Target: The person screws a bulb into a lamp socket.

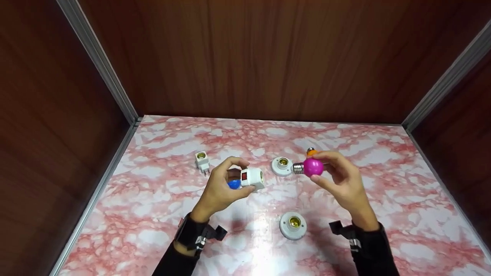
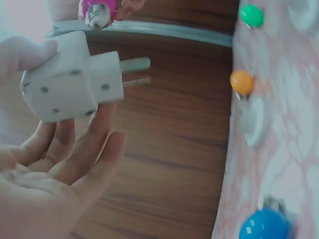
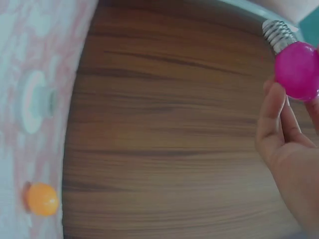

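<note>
Two bare hands are raised above the marbled table (image 1: 161,214), and each one is grasping a thing. The left hand (image 1: 221,190) holds a white plug adapter (image 1: 252,177) between its thumb and its fingers, which bend around it in a wide curve; the palm does not close on it. On the adapter one sees a red switch (image 1: 244,176), and its brass socket faces to the right hand (in the left wrist view also two metal pins stick out). The right hand (image 1: 347,184) pinches the round part of a pink bulb (image 1: 313,167) with thumb and fingertips, so the metal screw base points toward the adapter, but the two are apart. Both forearms come from the lower edge in black sleeves, and they lean inward a little. Behind the left hand shows a blue bulb (image 1: 234,184), which lies on the table, and an orange bulb (image 1: 312,152) is partly hidden by the right fingers. One round lamp holder (image 1: 282,166) stands beyond and between the hands, another round holder (image 1: 293,226) nearer to the person.
</note>
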`<state>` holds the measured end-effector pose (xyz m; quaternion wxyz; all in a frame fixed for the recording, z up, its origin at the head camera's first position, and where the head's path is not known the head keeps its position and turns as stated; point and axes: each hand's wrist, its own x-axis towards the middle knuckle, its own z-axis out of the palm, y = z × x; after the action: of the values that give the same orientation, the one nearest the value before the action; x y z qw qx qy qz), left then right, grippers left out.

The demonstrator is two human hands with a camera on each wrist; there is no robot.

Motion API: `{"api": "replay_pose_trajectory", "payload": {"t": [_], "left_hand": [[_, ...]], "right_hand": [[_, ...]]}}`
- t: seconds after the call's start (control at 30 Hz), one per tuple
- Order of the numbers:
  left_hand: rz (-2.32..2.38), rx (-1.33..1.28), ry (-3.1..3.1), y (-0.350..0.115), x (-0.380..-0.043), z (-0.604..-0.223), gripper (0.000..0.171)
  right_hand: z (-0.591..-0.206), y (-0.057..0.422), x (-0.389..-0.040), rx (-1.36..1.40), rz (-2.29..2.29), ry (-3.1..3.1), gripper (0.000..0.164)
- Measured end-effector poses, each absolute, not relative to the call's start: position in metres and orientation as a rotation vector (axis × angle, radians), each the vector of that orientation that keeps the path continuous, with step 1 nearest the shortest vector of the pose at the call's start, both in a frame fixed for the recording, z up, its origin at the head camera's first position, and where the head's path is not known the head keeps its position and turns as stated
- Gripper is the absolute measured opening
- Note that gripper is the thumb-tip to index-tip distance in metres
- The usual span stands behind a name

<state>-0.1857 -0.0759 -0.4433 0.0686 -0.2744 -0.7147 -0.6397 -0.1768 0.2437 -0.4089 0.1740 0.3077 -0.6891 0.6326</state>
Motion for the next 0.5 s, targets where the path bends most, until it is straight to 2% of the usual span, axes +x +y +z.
{"api": "replay_pose_trajectory", "payload": {"t": [0.27, 0.5], "left_hand": [[-1.860, -0.830, -1.995, -0.067, -0.167, -0.426, 0.048], [-1.901, -0.833, -1.992, -0.063, -0.159, -0.420, 0.044]], "right_hand": [[-0.402, 0.227, -0.166, 1.194, 1.612, -1.791, 0.050], [-0.402, 0.210, -0.163, 1.269, 1.432, -1.723, 0.037]]}}
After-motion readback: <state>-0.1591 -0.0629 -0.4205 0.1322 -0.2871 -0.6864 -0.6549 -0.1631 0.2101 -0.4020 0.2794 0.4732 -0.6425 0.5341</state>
